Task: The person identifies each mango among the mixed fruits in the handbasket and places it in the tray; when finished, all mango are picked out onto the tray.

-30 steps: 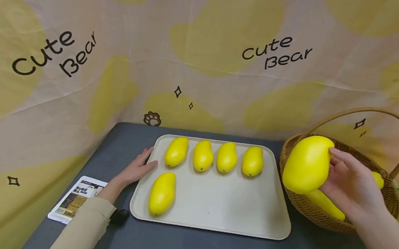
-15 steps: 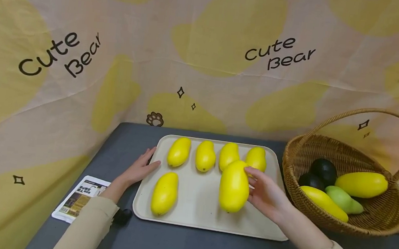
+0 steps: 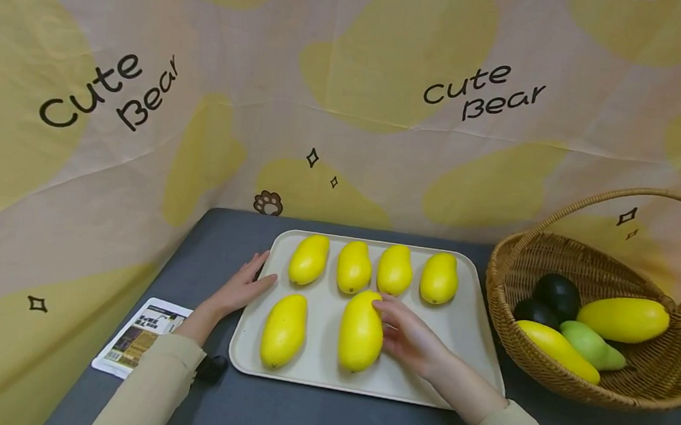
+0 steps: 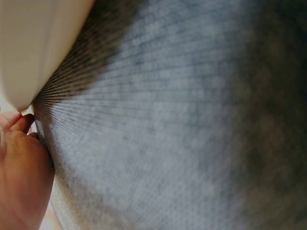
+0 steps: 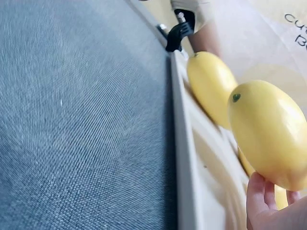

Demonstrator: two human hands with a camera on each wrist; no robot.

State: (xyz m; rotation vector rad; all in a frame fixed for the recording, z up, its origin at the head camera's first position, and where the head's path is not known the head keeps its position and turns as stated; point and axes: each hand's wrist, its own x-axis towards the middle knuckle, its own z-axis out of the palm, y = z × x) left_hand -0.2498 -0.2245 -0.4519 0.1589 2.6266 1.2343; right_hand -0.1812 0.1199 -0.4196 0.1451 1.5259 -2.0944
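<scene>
My right hand point(image 3: 413, 336) grips a yellow mango point(image 3: 361, 331) by its right side and upper end, over the front middle of a cream tray point(image 3: 462, 351). In the right wrist view the mango point(image 5: 268, 132) is raised over the tray, its dark stem mark showing. Another mango point(image 3: 284, 331) lies to its left, at the tray's front left. Along the back of the tray runs a row of several mangoes point(image 3: 308, 259). With fingers extended, my left hand point(image 3: 241, 288) rests at the tray's left rim; the left wrist view shows part of that hand point(image 4: 24, 177) beside it.
A wicker basket point(image 3: 656, 386) with a tall handle stands right of the tray. Inside are two dark green avocados point(image 3: 557, 296), a green pear point(image 3: 589, 344) and two yellow mangoes point(image 3: 622, 319). A white printed packet point(image 3: 137, 340) lies left of the tray. Patterned cloth point(image 3: 360, 71) hangs behind.
My right hand has carried the mango leftward from over the basket to above the tray's front row and lowered it. My left hand has stayed at the rim.
</scene>
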